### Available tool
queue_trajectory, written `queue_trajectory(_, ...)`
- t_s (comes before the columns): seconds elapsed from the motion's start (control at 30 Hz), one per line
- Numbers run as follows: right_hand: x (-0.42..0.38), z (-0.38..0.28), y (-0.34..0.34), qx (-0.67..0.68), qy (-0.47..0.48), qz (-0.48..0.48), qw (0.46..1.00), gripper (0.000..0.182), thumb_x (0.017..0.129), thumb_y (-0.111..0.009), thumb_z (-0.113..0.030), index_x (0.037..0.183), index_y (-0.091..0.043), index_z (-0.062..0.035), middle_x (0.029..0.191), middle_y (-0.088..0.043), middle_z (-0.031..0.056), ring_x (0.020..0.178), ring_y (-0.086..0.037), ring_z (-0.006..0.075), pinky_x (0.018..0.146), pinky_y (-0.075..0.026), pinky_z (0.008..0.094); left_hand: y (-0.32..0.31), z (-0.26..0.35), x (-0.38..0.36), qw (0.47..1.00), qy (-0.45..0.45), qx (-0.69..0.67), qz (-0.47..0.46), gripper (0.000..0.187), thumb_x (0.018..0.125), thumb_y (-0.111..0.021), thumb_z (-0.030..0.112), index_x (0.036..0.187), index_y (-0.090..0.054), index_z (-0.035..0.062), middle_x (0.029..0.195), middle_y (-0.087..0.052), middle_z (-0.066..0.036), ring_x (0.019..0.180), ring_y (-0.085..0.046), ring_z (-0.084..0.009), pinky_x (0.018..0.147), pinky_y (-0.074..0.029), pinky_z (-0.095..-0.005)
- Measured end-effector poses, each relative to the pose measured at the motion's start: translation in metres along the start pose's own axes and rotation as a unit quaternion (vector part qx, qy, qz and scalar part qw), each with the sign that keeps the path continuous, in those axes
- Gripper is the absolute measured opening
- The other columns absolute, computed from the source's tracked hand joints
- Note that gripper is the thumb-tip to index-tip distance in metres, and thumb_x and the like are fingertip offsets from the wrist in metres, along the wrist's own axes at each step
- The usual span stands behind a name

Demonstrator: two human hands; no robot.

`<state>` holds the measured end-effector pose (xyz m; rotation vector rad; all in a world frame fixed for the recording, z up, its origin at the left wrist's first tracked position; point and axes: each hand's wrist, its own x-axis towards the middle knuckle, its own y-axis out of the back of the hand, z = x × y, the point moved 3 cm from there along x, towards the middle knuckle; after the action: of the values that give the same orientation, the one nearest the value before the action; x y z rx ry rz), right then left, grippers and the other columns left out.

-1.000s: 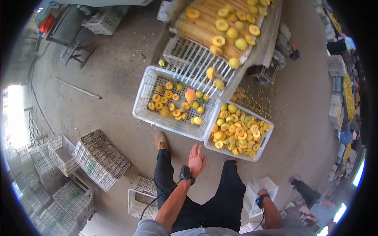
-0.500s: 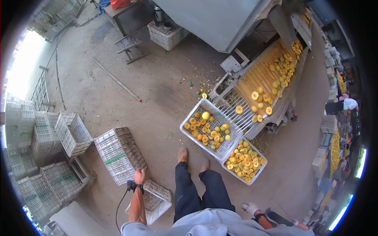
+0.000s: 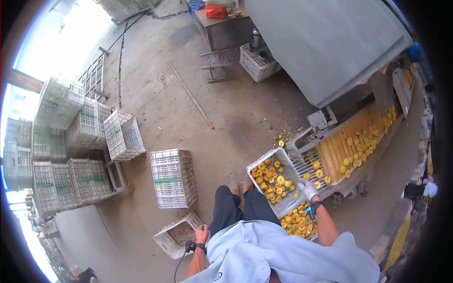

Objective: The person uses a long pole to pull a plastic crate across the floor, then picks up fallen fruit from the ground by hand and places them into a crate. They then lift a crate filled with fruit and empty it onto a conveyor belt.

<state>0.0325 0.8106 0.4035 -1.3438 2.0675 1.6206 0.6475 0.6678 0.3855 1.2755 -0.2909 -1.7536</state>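
Note:
My left hand (image 3: pixel 202 234) is low beside my left thigh, with fingers curled at the right edge of an empty white crate (image 3: pixel 165 239); what they hold is hidden. My right hand (image 3: pixel 309 189), in a pale glove, has its fingers closed at the near right corner of a white crate (image 3: pixel 287 203) holding halved yellow fruit (image 3: pixel 269 177). This crate sits at the end of a metal rod chute (image 3: pixel 306 166). A second crate full of fruit (image 3: pixel 297 220) is partly hidden below my right forearm.
A white crate with a green band (image 3: pixel 169 179) stands left of my legs. Stacked crates (image 3: pixel 89 181) fill the far left. The fruit conveyor (image 3: pixel 337 153) and a grey metal housing (image 3: pixel 325 47) are at right. A pole (image 3: pixel 188 94) lies on the floor.
My right hand has risen from beside my body to the fruit crate. My left hand has left the banded crate's corner and is by the empty crate. The view has shifted; more fruit lies in the crate.

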Motion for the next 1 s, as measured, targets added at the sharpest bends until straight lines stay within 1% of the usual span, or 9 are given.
queue_trajectory(0.1, 0.036, -0.082, 0.015, -0.026, 0.076, -0.017, 0.997, 0.043, 0.094, -0.061, -0.039, 0.123, -0.07, -0.0087, 0.119, -0.071, 0.0185, 0.112, -0.067, 0.0355, 0.097, -0.051, 0.0424, -0.06, -0.028, 0.006, 1.0, 0.007, -0.03, -0.003, 0.039, 0.096, -0.056, 0.031, 0.106, -0.071, -0.0042, 0.096, -0.068, -0.032, 0.099, -0.069, -0.0436, 0.085, -0.053, -0.0488)
queue_trajectory(0.2, 0.062, -0.157, 0.014, -0.113, 0.103, -0.07, 0.986, 0.043, 0.092, -0.061, -0.039, 0.121, -0.071, -0.0096, 0.12, -0.071, 0.0185, 0.115, -0.065, 0.0377, 0.1, -0.05, 0.0449, -0.082, -0.04, 0.029, 0.998, 0.025, -0.059, 0.004, 0.038, 0.096, -0.054, 0.029, 0.106, -0.069, -0.0055, 0.098, -0.066, -0.033, 0.101, -0.067, -0.0462, 0.085, -0.052, -0.0518)
queue_trajectory(0.23, 0.071, -0.179, 0.01, -0.138, 0.115, -0.1, 0.979, 0.042, 0.093, -0.06, -0.039, 0.121, -0.072, -0.0099, 0.12, -0.071, 0.0184, 0.115, -0.065, 0.0372, 0.099, -0.05, 0.0455, -0.065, -0.028, 0.022, 0.999, 0.035, -0.003, -0.008, 0.039, 0.097, -0.054, 0.03, 0.108, -0.071, -0.0029, 0.1, -0.069, -0.029, 0.101, -0.068, -0.045, 0.087, -0.052, -0.0518)
queue_trajectory(0.43, 0.119, -0.284, -0.009, -0.275, 0.14, -0.204, 0.929, 0.043, 0.093, -0.059, -0.04, 0.123, -0.071, -0.0104, 0.121, -0.07, 0.0195, 0.115, -0.065, 0.037, 0.1, -0.05, 0.0449, -0.006, 0.05, 0.107, 0.977, 0.131, -0.166, 0.006, 0.039, 0.098, -0.055, 0.034, 0.11, -0.074, 0.0017, 0.106, -0.074, -0.022, 0.104, -0.069, -0.0398, 0.092, -0.053, -0.0461)
queue_trajectory(0.53, 0.155, -0.333, -0.007, -0.327, 0.139, -0.235, 0.905, 0.043, 0.094, -0.057, -0.037, 0.125, -0.07, -0.0101, 0.123, -0.07, 0.0193, 0.118, -0.064, 0.0368, 0.102, -0.049, 0.0444, 0.01, 0.076, 0.162, 0.962, 0.128, -0.241, -0.008, 0.039, 0.097, -0.057, 0.033, 0.11, -0.073, 0.0005, 0.107, -0.074, -0.022, 0.105, -0.069, -0.0385, 0.092, -0.053, -0.0455)
queue_trajectory(0.6, 0.166, -0.394, 0.003, -0.374, 0.141, -0.256, 0.88, 0.043, 0.093, -0.057, -0.037, 0.123, -0.071, -0.0095, 0.124, -0.07, 0.0191, 0.118, -0.064, 0.0372, 0.102, -0.049, 0.0436, 0.028, 0.1, 0.189, 0.96, 0.134, -0.246, 0.022, 0.037, 0.097, -0.057, 0.031, 0.11, -0.073, 0.0007, 0.107, -0.074, -0.021, 0.105, -0.07, -0.0383, 0.093, -0.053, -0.0453)
queue_trajectory(0.67, 0.192, -0.453, 0.008, -0.404, 0.147, -0.253, 0.867, 0.042, 0.093, -0.059, -0.037, 0.122, -0.072, -0.0092, 0.124, -0.07, 0.0189, 0.117, -0.064, 0.0371, 0.101, -0.049, 0.0433, 0.055, 0.13, 0.206, 0.956, 0.138, -0.256, 0.037, 0.036, 0.097, -0.056, 0.03, 0.11, -0.073, 0.0011, 0.108, -0.074, -0.021, 0.105, -0.069, -0.038, 0.093, -0.053, -0.045)
queue_trajectory(0.8, 0.267, -0.55, -0.002, -0.4, 0.25, -0.168, 0.866, 0.039, 0.094, -0.06, -0.036, 0.117, -0.073, -0.0081, 0.118, -0.071, 0.0186, 0.111, -0.066, 0.0373, 0.099, -0.05, 0.0444, 0.084, 0.148, 0.227, 0.936, 0.182, -0.293, 0.067, 0.035, 0.097, -0.057, 0.03, 0.109, -0.074, 0.002, 0.108, -0.074, -0.021, 0.105, -0.069, -0.0375, 0.093, -0.053, -0.0443)
queue_trajectory(1.0, 0.307, -0.733, -0.069, -0.423, 0.367, -0.194, 0.805, 0.037, 0.094, -0.06, -0.033, 0.117, -0.072, -0.0071, 0.115, -0.072, 0.0194, 0.111, -0.067, 0.0379, 0.098, -0.05, 0.0449, 0.08, 0.159, 0.245, 0.916, 0.232, -0.322, 0.05, 0.044, 0.099, -0.053, 0.039, 0.113, -0.073, 0.0023, 0.115, -0.071, -0.022, 0.111, -0.066, -0.039, 0.097, -0.05, -0.0458)
